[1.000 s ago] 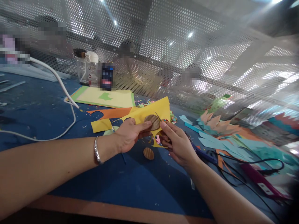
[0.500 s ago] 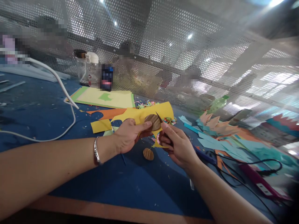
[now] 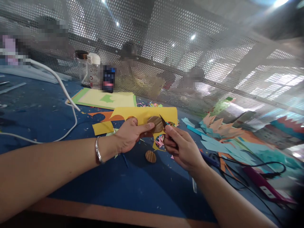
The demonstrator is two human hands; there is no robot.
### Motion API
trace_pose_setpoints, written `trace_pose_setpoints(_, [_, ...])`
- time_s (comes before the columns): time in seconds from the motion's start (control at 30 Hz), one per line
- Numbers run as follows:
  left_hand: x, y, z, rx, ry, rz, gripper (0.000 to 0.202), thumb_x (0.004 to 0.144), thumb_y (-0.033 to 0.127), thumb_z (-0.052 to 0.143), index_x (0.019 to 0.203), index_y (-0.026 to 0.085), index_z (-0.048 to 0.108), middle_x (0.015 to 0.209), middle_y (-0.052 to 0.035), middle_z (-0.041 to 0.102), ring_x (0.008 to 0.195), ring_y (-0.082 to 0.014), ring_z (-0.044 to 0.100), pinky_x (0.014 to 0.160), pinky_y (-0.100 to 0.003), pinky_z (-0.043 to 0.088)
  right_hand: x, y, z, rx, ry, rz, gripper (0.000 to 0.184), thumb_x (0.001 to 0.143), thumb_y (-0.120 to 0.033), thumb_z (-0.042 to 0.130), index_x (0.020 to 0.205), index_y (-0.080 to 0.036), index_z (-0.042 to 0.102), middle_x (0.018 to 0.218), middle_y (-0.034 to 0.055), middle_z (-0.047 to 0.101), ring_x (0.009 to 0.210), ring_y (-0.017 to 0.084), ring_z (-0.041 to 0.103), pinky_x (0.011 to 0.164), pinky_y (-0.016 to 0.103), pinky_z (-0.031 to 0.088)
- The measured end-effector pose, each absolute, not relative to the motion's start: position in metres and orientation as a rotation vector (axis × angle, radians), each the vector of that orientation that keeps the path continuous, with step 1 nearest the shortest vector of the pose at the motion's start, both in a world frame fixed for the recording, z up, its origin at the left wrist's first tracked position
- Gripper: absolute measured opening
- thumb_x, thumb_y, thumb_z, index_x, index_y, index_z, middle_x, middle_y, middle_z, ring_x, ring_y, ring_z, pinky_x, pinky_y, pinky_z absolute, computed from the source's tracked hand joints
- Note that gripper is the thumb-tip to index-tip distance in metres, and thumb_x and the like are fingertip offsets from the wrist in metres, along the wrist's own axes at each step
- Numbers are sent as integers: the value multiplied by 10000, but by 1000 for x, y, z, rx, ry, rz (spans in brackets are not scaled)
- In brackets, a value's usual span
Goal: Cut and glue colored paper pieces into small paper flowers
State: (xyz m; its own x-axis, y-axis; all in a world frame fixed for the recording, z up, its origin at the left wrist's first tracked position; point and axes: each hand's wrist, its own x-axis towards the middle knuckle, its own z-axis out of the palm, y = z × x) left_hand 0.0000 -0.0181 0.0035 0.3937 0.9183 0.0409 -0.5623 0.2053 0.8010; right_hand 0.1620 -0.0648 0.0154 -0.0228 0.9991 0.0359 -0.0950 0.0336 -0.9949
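My left hand (image 3: 129, 134) pinches a round wooden disc (image 3: 155, 124) flat against a sheet of yellow paper (image 3: 142, 114), thumb on top of the disc. The sheet curls over at its far side and has rounded cut-outs. In my right hand (image 3: 181, 145) are scissors (image 3: 162, 120); one dark pointed blade shows beside the disc's right edge, and the handles are hidden by my fingers. A cut yellow paper strip (image 3: 155, 146) hangs below the disc. A second wooden disc (image 3: 150, 156) lies on the blue table (image 3: 142, 190) under my hands.
Orange paper (image 3: 102, 116), a yellow paper piece (image 3: 102, 128) and a paper stack (image 3: 95, 97) lie beyond my left hand. Two bottles (image 3: 93, 71) and a phone (image 3: 109, 79) stand by the perforated screen (image 3: 154, 57). Blue paper scraps (image 3: 225, 148), cables and a purple power strip (image 3: 264, 183) lie right.
The yellow sheet has turned and now lies more level, its right end lower. The loose strip near my right fingers has dropped away from them. Both hands have barely moved.
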Motion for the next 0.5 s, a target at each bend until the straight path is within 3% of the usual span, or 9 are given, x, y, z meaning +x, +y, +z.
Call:
trace_pose_setpoints(0.17, [-3, -10, 2, 959, 520, 1084, 233, 660, 189, 829, 854, 104, 730, 877, -83, 764, 787, -163, 697, 726, -290, 535, 164, -66, 18, -1126, -1204, 1263, 535, 680, -594, 805, 615, -177, 477, 528, -85, 322, 436, 24, 203, 358, 156, 125])
trace_pose_setpoints(0.5, [-6, -5, 0, 1043, 482, 1139, 376, 649, 190, 841, 994, 125, 705, 1048, -104, 731, 949, -211, 679, 931, -364, 499, 167, -66, 17, -1160, -1230, 1255, 539, 698, -584, 795, 609, -184, 445, 511, -88, 314, 432, 22, 204, 358, 157, 127])
